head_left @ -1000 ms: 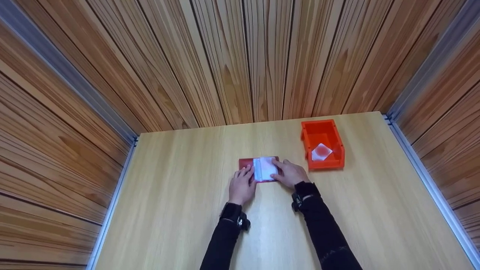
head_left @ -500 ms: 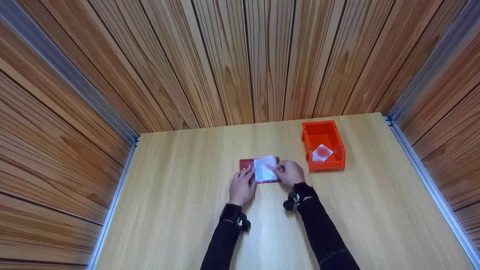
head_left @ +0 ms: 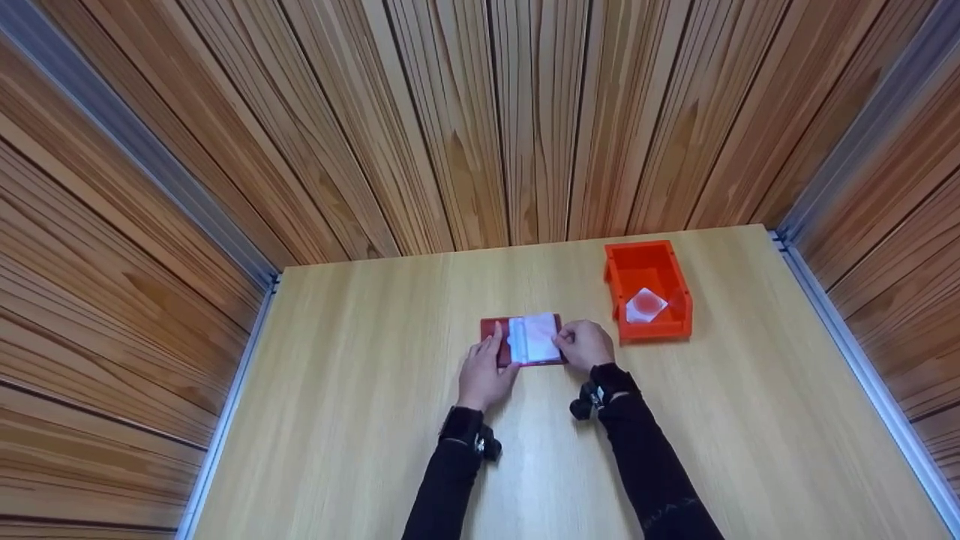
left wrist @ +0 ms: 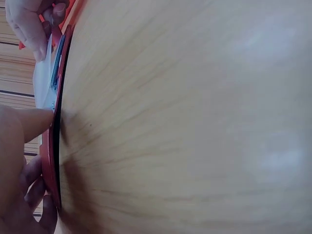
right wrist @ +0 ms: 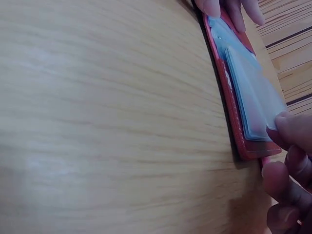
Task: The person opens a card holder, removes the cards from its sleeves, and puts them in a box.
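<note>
A red card holder [head_left: 490,327] lies opened flat on the table, with a stack of translucent plastic card sleeves [head_left: 534,337] over its right half. My left hand [head_left: 482,375] rests on the left cover, fingers extended, its thumb at the near edge by the sleeves' bound strip. At the right end, my right hand [head_left: 586,346] pinches the free edge of the top sleeve between thumb and finger. In the right wrist view this top sleeve [right wrist: 261,97] bends up from the others. White stitching runs along the red border [right wrist: 239,134].
An orange open-front bin [head_left: 645,259] stands at the back right, holding a small white square packet [head_left: 646,305] with a red round middle. Wood-panelled walls [head_left: 480,127] rise behind and beside the light wooden table [head_left: 360,360].
My right hand has gone from spread fingers at the sleeves' right edge to pinching that edge. My left fingers have shifted slightly, with thumb and forefinger farther apart.
</note>
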`<action>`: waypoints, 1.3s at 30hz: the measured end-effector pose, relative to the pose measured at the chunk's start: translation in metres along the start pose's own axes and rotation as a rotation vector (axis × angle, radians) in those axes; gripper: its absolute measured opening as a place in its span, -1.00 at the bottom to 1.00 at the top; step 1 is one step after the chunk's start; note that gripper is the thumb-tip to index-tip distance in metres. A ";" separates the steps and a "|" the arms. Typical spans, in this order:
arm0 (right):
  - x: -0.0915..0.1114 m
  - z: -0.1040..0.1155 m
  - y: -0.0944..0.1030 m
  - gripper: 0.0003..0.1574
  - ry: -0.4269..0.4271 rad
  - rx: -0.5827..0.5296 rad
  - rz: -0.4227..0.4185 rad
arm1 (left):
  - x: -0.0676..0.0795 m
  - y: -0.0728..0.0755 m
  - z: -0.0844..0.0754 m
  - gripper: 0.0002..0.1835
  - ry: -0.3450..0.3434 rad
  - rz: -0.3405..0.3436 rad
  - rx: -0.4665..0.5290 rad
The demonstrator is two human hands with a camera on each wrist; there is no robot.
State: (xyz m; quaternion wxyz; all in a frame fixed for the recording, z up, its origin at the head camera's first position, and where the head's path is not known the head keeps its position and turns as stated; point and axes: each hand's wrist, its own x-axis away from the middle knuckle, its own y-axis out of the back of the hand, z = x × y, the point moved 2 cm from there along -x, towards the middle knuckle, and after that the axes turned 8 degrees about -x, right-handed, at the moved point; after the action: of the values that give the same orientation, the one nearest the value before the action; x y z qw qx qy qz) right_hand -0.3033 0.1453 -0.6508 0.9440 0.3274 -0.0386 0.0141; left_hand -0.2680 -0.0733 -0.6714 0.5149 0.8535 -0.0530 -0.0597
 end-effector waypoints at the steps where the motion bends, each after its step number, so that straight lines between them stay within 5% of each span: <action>1: 0.000 0.000 0.000 -0.78 0.003 -0.001 -0.003 | 0.000 0.000 0.000 -0.12 -0.002 -0.003 0.002; 12: -0.001 0.010 0.002 -0.75 -0.023 -0.039 0.004 | 0.001 -0.002 0.000 -0.18 0.009 -0.005 0.018; 21: -0.001 0.032 -0.007 -0.75 0.004 -0.177 0.040 | -0.001 0.004 -0.001 -0.32 0.063 -0.033 0.178; 28: 0.001 0.035 -0.024 -0.66 0.069 -0.267 0.176 | -0.005 0.005 -0.002 -0.34 0.044 -0.037 0.248; 39: 0.001 0.032 -0.040 -0.73 0.167 -0.129 0.289 | -0.002 0.007 0.003 -0.47 -0.082 -0.081 0.070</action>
State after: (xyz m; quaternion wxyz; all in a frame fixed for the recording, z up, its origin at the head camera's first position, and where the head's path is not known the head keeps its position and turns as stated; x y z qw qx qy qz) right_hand -0.3024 0.0941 -0.6507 0.9511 0.2549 -0.0074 0.1744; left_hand -0.2708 -0.0789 -0.6670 0.4791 0.8694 -0.0414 -0.1137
